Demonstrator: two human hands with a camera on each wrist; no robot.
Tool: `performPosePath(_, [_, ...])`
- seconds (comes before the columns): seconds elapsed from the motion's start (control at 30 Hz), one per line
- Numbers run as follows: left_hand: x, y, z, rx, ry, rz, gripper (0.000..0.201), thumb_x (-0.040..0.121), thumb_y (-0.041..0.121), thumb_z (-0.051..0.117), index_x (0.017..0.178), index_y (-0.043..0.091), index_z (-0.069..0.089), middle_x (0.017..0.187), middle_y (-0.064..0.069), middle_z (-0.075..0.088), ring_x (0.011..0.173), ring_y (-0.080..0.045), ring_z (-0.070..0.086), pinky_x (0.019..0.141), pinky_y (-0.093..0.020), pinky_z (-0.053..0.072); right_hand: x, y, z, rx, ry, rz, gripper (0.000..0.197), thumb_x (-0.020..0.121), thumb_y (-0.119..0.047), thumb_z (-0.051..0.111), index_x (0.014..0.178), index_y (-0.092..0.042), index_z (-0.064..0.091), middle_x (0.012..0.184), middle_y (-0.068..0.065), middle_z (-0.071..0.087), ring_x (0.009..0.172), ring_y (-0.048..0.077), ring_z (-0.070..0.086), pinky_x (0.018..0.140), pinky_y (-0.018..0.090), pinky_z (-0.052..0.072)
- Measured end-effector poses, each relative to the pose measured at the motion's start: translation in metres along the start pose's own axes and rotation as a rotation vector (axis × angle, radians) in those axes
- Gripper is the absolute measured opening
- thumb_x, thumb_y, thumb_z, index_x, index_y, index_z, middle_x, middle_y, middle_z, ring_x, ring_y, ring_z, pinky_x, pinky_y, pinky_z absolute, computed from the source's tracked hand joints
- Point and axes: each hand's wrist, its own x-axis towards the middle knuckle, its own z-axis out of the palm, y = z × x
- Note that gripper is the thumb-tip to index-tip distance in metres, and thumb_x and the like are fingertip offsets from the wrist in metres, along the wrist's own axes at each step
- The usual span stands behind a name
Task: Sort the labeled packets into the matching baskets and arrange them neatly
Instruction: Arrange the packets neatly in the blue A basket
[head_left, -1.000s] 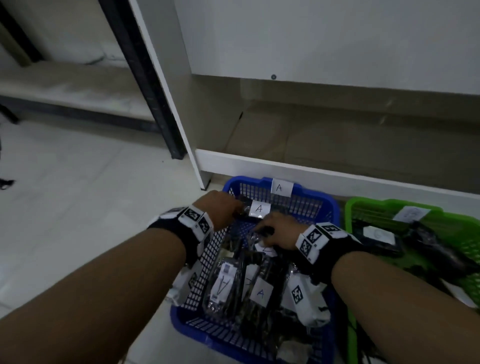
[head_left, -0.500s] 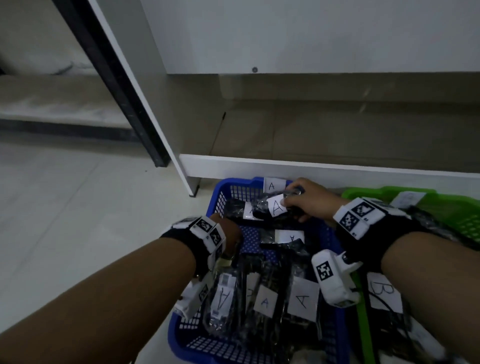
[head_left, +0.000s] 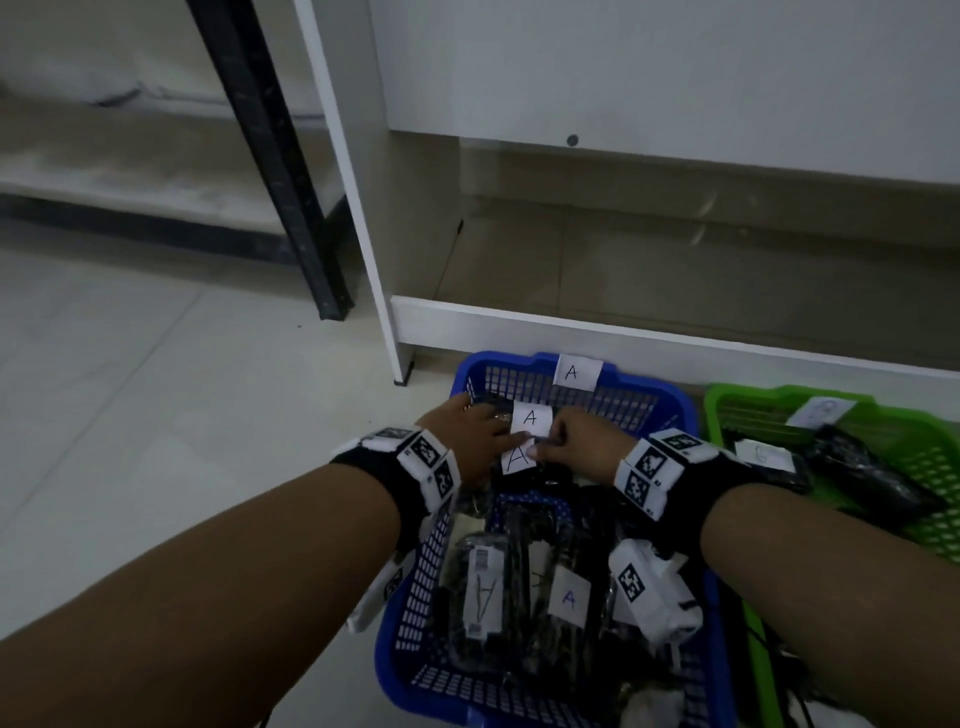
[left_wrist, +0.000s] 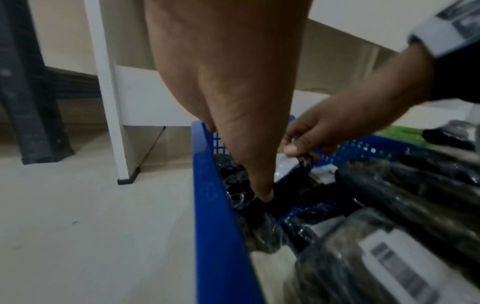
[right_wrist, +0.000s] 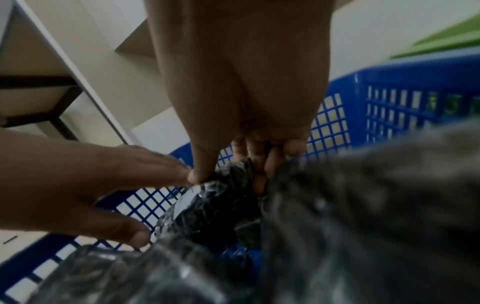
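The blue basket carries an "A" tag on its far rim and holds several black plastic-wrapped packets with white "A" labels. Both hands work at its far end. My right hand pinches a black packet between thumb and fingers; its "A" label faces up. My left hand has straight fingers, and one fingertip presses on a black packet by the basket's left wall. A second "A" label shows just below the hands.
The green basket stands to the right of the blue one, with a white tag and black packets inside. A white shelf unit rises right behind both baskets. A black post stands left; pale floor lies left of the blue basket.
The right hand has brought its "A" packet back from the far rim toward the basket's middle. The left hand moved forward from the left wall to meet it.
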Motion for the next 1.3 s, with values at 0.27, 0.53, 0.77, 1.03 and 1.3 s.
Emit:
performPosePath(0.27, [0.015,0.014,-0.002,-0.053,0.043,-0.095,0.055,0.090,0.047,0.051,0.135,0.016,0.042,0.136,-0.008,0.046,0.125,-0.028,0.042,0.107,-0.041,0.026,-0.018,0.038,-0.027,-0.464,-0.104,0.086,0.036,0.088,-0.022,0.059,0.121,-0.008,0.054,0.123,0.013,0.059,0.111,0.027,0.057,0.088,0.030,0.045])
performPosePath(0.53, [0.020,0.013,-0.006,-0.270,-0.026,-0.139,0.059,0.086,0.044,0.059,0.130,0.011,0.037,0.131,-0.010,0.041,0.117,-0.030,0.047,0.093,-0.044,0.043,-0.017,0.039,-0.038,-0.490,-0.176,0.093,0.040,0.086,-0.019,0.063,0.119,0.004,0.057,0.121,0.018,0.061,0.103,0.027,0.060,0.077,0.029,0.046])
performPosePath(0.77, [0.026,0.020,-0.004,-0.211,-0.045,-0.188,0.064,0.084,0.043,0.063,0.133,0.013,0.035,0.133,-0.011,0.039,0.116,-0.031,0.049,0.088,-0.043,0.046,-0.016,0.019,-0.100,-0.239,-0.039,0.072,0.029,0.073,-0.017,0.075,0.101,-0.014,0.066,0.098,0.003,0.064,0.080,0.015,0.057,0.065,0.024,0.045])
performPosePath(1.03, [0.025,0.018,-0.012,-0.333,0.085,-0.202,0.064,0.078,0.046,0.067,0.125,0.013,0.039,0.125,-0.008,0.049,0.112,-0.028,0.053,0.093,-0.039,0.041,-0.014,0.003,-0.104,-0.160,0.094,-0.048,0.058,0.065,-0.009,0.080,0.110,-0.018,0.044,0.104,0.008,0.059,0.087,0.023,0.056,0.069,0.033,0.047])
performPosePath(1.3, [0.035,0.001,-0.026,-1.055,0.455,-0.231,0.058,0.078,0.034,0.074,0.128,0.021,0.050,0.090,0.008,0.059,0.085,-0.012,0.059,0.065,-0.014,0.039,-0.009,-0.023,-0.077,0.045,0.151,-0.235,0.079,0.066,-0.008,0.081,0.129,-0.017,0.035,0.100,0.006,0.054,0.091,0.024,0.059,0.076,0.034,0.049])
